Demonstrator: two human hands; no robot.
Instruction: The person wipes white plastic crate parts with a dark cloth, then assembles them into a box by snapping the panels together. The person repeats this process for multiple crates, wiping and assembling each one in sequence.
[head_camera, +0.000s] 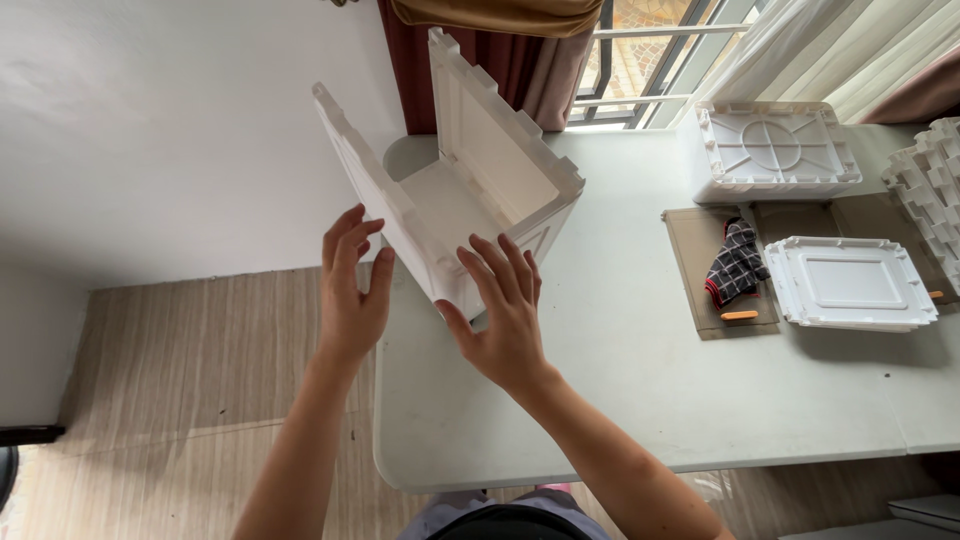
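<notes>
1. Standing on the near left corner of the pale desk (640, 360), the white foam box (460, 195) you are handling is half assembled, with notched panels rising on two sides and its open top tipped toward you.
2. Your left hand (350, 290) lies flat against the outer face of the left panel, fingers spread and open, not gripping anything.
3. Your right hand (505, 320) presses its open palm against the near corner of the box, fingers fanned up over the panel's face, also clasping nothing.
4. Well apart to the right, a second white foam box (775, 150) sits upside down near the window, its ribbed underside showing.
5. Just in front of that, a flat white foam lid (850, 283) rests partly on a brown cardboard sheet (695, 250).
6. A dark checked cloth (737, 262) lies crumpled on the cardboard beside the lid, with a small orange tool (740, 315) just below it.
7. At the far right edge, a stack of notched foam panels (930, 185) shows.
8. Dark red curtains (500, 50) hang behind the box.
</notes>
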